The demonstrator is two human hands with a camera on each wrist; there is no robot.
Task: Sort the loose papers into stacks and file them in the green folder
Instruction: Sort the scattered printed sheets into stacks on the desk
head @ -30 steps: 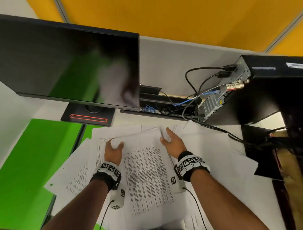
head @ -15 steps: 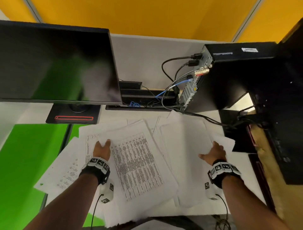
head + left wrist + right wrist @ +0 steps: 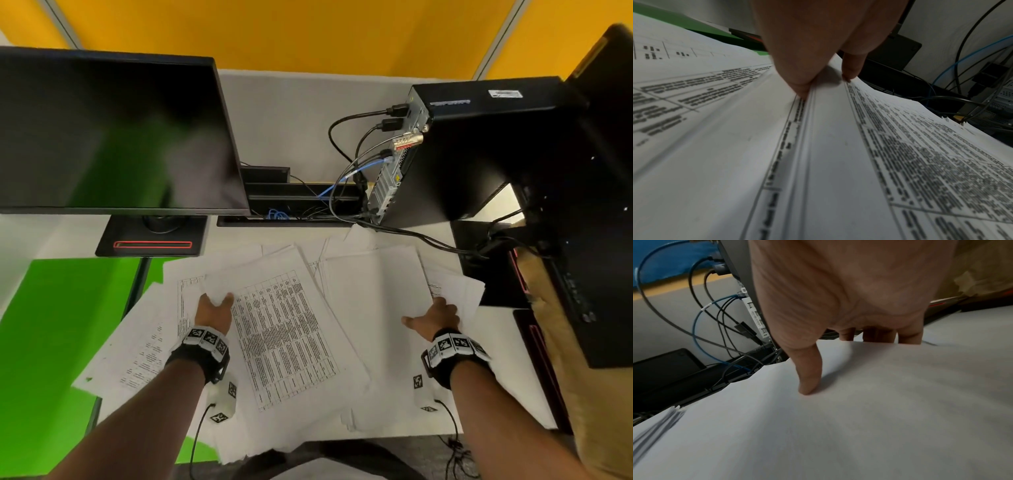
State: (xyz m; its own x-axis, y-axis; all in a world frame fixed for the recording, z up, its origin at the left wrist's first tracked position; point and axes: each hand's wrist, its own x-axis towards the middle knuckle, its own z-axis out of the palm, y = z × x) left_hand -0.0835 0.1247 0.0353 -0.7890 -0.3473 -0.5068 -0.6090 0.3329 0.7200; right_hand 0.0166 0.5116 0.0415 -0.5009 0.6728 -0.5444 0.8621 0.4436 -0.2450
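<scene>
Plainly, left hand (image 3: 215, 310) pinching printed stack (image 3: 286, 337), right hand (image 3: 434, 318) gripping blank stack (image 3: 376, 301) edge, thumb on top

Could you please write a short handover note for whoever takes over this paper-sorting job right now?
Left hand: grips the left edge of the printed stack, thumb on top and fingers under.
Right hand: grips the right edge of the blank stack, thumb pressing on top, fingers curled over the far edge.
Things: both stacks lie side by side at mid-desk on more loose papers; the green folder lies open at the left, partly under those papers.
Done: two rough stacks started.
Left: gather the remaining sheets, square the stacks, and file them in the folder, which holds none yet.
</scene>
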